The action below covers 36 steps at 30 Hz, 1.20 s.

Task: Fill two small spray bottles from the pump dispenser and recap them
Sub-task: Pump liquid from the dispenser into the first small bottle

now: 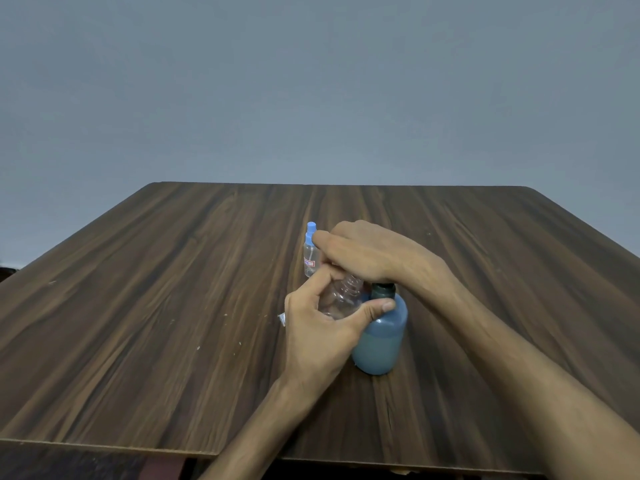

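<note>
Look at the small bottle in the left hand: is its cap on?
No: the small bottle in the left hand shows a bare threaded neck.

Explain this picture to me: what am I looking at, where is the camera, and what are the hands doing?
There is no machine here: a person works with bare hands. The one picture comes from a camera worn on the head, looking forward and down at a wooden table. The left hand holds a small clear bottle, uncapped, with its open neck tilted toward the pump dispenser, a blue bottle partly full of liquid. The right hand rests on top of the dispenser, hiding the pump. Behind them a second small bottle stands upright with its blue cap on. A small whitish item by the left hand is too hidden to name.
</note>
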### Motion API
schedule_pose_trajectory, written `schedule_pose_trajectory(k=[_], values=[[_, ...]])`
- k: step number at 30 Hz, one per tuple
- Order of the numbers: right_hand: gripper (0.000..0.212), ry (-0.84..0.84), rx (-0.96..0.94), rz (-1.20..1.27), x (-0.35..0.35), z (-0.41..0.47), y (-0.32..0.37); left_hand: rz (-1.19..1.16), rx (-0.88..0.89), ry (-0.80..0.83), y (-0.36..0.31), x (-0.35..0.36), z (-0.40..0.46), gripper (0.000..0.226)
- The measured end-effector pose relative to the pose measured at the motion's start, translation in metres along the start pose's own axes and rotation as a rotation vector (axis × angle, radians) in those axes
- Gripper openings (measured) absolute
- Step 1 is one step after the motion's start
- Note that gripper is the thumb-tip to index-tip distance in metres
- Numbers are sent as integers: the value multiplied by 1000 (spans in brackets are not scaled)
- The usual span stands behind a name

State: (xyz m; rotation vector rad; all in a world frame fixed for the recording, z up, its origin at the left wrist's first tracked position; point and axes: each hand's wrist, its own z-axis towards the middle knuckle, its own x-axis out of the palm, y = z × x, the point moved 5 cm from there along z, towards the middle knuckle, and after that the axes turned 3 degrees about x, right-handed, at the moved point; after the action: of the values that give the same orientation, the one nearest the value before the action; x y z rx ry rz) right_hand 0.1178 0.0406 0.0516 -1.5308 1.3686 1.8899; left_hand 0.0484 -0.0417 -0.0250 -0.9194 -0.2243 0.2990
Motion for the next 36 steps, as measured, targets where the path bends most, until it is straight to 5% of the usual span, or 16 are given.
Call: schedule_pose_trajectory(k=[36], values=[[54, 13, -6, 9, -4, -4, 4, -36, -7, -9, 2, 0, -2, 37]])
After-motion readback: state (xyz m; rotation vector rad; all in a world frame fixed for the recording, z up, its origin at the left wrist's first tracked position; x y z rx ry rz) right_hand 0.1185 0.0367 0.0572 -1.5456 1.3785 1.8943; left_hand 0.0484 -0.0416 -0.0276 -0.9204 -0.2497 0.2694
